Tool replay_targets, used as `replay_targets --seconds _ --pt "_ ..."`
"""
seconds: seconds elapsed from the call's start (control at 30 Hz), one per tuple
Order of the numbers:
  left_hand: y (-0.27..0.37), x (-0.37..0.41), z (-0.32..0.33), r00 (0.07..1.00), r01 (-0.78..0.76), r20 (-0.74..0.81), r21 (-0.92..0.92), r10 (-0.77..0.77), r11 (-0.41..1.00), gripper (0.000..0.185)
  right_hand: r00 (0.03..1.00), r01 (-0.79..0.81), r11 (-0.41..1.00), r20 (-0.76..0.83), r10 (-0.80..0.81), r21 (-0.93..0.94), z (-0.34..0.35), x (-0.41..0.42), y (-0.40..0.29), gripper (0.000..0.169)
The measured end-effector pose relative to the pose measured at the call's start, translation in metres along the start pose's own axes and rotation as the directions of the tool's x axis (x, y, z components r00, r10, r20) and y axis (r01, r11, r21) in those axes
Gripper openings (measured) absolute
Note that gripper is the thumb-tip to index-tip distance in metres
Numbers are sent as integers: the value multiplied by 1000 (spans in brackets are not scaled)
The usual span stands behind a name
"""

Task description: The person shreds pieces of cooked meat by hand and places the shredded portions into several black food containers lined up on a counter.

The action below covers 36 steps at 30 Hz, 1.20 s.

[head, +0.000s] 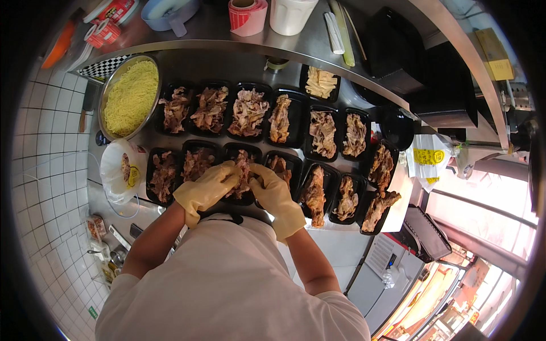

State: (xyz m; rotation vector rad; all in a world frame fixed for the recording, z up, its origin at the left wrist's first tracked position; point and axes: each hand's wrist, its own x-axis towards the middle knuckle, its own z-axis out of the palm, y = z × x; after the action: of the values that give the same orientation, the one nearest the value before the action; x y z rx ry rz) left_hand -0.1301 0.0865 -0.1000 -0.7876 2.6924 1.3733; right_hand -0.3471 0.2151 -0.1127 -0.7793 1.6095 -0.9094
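Observation:
Both my hands wear pale yellow rubber gloves over a black plastic tray point(233, 148) in the front row. My left hand point(210, 186) and my right hand point(275, 194) pinch the cooked, dark meat point(243, 170) from its two sides, above the tray. My right palm partly covers the neighbouring tray, where more meat point(279, 167) lies. To the left, two trays hold shredded meat point(163, 177). Right of my hands, a bone-in piece of meat point(315, 194) fills another tray. Behind stands a row of trays with torn meat point(249, 113).
A steel bowl of yellow noodles point(130, 100) stands at the back left, above a bag-lined tub point(111, 164). A tray of pale strips point(320, 82) sits behind the back row. The steel shelf edge point(239, 46) crosses overhead, carrying a white container point(292, 16) and a label roll point(247, 17).

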Motion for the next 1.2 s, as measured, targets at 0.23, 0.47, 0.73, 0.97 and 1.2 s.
replay_targets --seconds 0.23,0.47,0.73,0.97,1.2 --pt "30 25 -14 941 311 166 -87 -294 946 33 902 71 983 -409 -136 -169 -50 7 13 44" --pt "56 7 -52 909 416 242 -475 -339 776 48 701 -349 757 -690 -180 -553 -157 61 -15 49" --pt "51 -28 -65 866 390 99 -748 -491 537 54 783 -356 653 -594 -181 -668 -153 84 -70 43" --pt "49 -39 -63 819 407 109 -802 -564 436 56 938 -323 676 -318 137 -662 -69 -2 -36 71" --pt "52 -19 -55 860 392 157 -814 -486 430 57 949 -147 941 -311 47 -306 -33 -20 31 74"
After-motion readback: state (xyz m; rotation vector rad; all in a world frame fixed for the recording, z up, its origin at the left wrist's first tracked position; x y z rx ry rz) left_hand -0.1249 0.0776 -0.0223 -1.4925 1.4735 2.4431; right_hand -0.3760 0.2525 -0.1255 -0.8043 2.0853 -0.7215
